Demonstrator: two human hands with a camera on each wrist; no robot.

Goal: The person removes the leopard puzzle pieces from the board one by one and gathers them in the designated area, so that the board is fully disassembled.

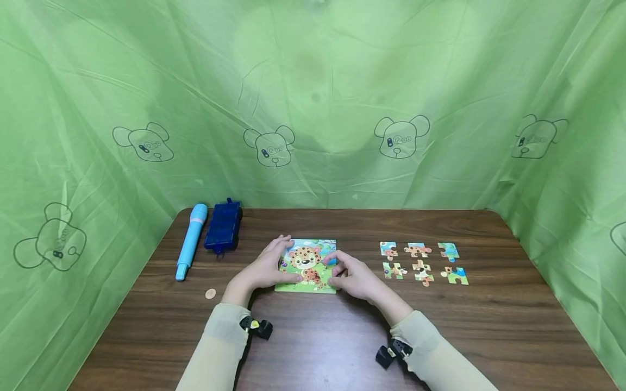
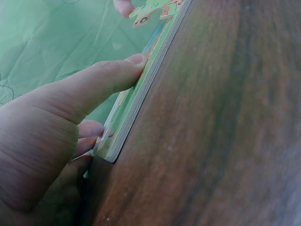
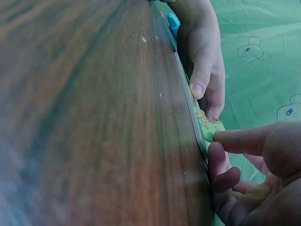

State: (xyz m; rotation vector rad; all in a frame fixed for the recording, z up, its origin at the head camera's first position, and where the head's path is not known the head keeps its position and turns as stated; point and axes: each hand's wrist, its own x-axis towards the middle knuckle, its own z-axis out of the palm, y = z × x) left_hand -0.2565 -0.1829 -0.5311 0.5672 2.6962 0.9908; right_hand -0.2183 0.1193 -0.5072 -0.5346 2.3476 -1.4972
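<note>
A jigsaw puzzle (image 1: 304, 259) with a cartoon leopard cub lies on the wooden table between both hands. The left hand (image 1: 266, 267) touches its left side, fingers straight along the far left edge. Its thumb (image 2: 117, 73) lies across the near border, pressing on the board. Over the right part of the board, the right hand (image 1: 353, 277) pinches a green and orange puzzle piece (image 3: 207, 127) between thumb and index finger. The left wrist view shows that piece (image 2: 153, 12) tilted up off the picture. Part of it is hidden by the fingers.
Several loose puzzle pieces (image 1: 423, 273) lie in two rows to the right. At the back left are a blue toy microphone (image 1: 191, 244) and a dark blue case (image 1: 223, 225). A small round disc (image 1: 210, 294) lies near the left forearm. Green curtain (image 1: 313, 108) surrounds the table.
</note>
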